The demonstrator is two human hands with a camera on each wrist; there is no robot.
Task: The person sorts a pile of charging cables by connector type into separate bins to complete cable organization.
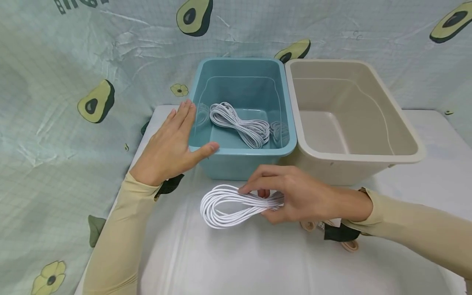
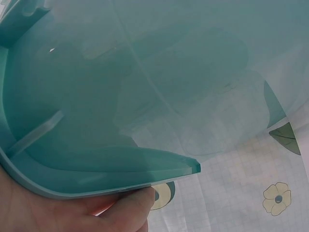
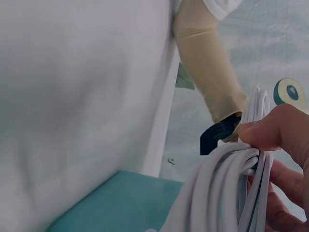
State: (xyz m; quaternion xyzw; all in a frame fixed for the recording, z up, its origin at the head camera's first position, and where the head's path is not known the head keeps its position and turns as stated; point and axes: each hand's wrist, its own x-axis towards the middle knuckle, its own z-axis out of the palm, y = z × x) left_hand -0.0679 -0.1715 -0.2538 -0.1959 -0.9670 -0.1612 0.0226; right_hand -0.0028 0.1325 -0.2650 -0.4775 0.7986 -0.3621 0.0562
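Note:
In the head view my right hand (image 1: pixel 298 194) pinches a coiled bundle of white cable (image 1: pixel 228 207) at its right end, in front of the blue bin (image 1: pixel 243 159). The loops stick out to the left. Seen from the right wrist, thumb and fingers hold the white strands (image 3: pixel 227 179) where they draw together. My left hand (image 1: pixel 171 141) rests on the blue bin's front left corner, its fingers straight along the rim. Another coiled white cable (image 1: pixel 239 125) lies inside that bin. From the left wrist, the fingers (image 2: pixel 128 212) sit against the rim's underside.
A beige bin (image 1: pixel 363 157) stands to the right of the blue one, their rims side by side. Partly hidden under my right wrist are pinkish cable coils (image 1: pixel 349 246) on the white table (image 1: pixel 228 262). A curtain with avocado prints (image 1: pixel 140 49) hangs behind and at the left.

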